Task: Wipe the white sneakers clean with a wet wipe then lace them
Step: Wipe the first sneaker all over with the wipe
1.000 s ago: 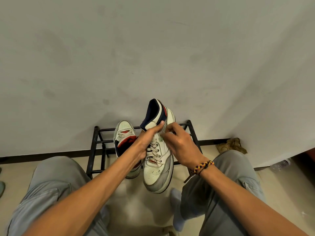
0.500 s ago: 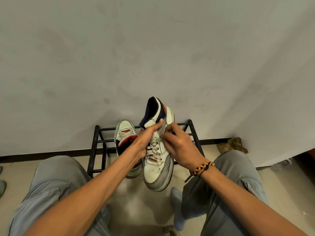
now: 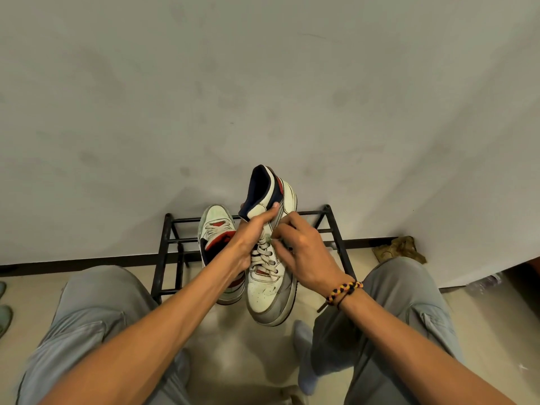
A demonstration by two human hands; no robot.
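Both hands on raised sneaker, lacing area.

Left hand [image 3: 253,232] grips the held sneaker [image 3: 270,285] at its tongue; right hand [image 3: 304,249] pinches the laces [image 3: 263,257] with curled fingers. Second sneaker [image 3: 216,229] rests on the black rack [image 3: 163,252], at 9 o'clock of the held one.

Item: our own limbs and dress, seen from the head camera.
We log bare forearms with no sleeves showing; a braided bracelet [image 3: 344,292] of yellow, dark and red cord on our right wrist, beside a thin black cord with a loose tail; light grey trousers [image 3: 96,320] on both legs, with a seamed side pocket; a pale grey-blue sock [image 3: 304,355] on our right foot.
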